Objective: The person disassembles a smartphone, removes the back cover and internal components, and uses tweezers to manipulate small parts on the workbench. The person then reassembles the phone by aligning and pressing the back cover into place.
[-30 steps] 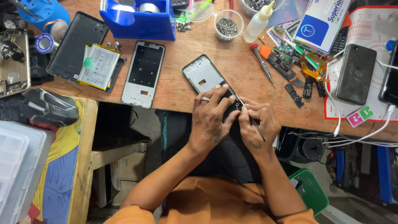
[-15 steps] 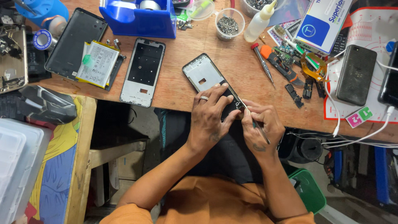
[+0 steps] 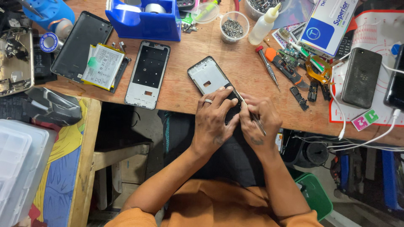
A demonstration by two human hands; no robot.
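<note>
Near edge of wooden bench [image 3: 176,98]: left hand [image 3: 214,120], ring on one finger, clamped over the near end of a phone frame [image 3: 208,80], pinning it flat. Right hand [image 3: 259,122] just beside and touching the left, closed around thin tweezers [image 3: 250,110], tips at the frame's near right edge. Frame lies at the bench's near edge, middle, tilted, far end pointing left. Left of it: second frame [image 3: 148,73], pale, lying lengthwise; then a battery [image 3: 102,66] resting on a black back cover [image 3: 80,46]. Right of the hands: red-capped screwdriver [image 3: 267,67], small black parts, orange-handled tool, dark phone [image 3: 361,77] on a red-lined mat [image 3: 374,38], white cables running off the near edge. Far row: blue tape dispenser [image 3: 145,19], clear cup of screws [image 3: 232,27], white squeeze bottle [image 3: 263,25], blue-and-white box [image 3: 330,25]. Far left: blue tool stand, opened device. Near left, off the bench: clear plastic bin [image 3: 17,168].
</note>
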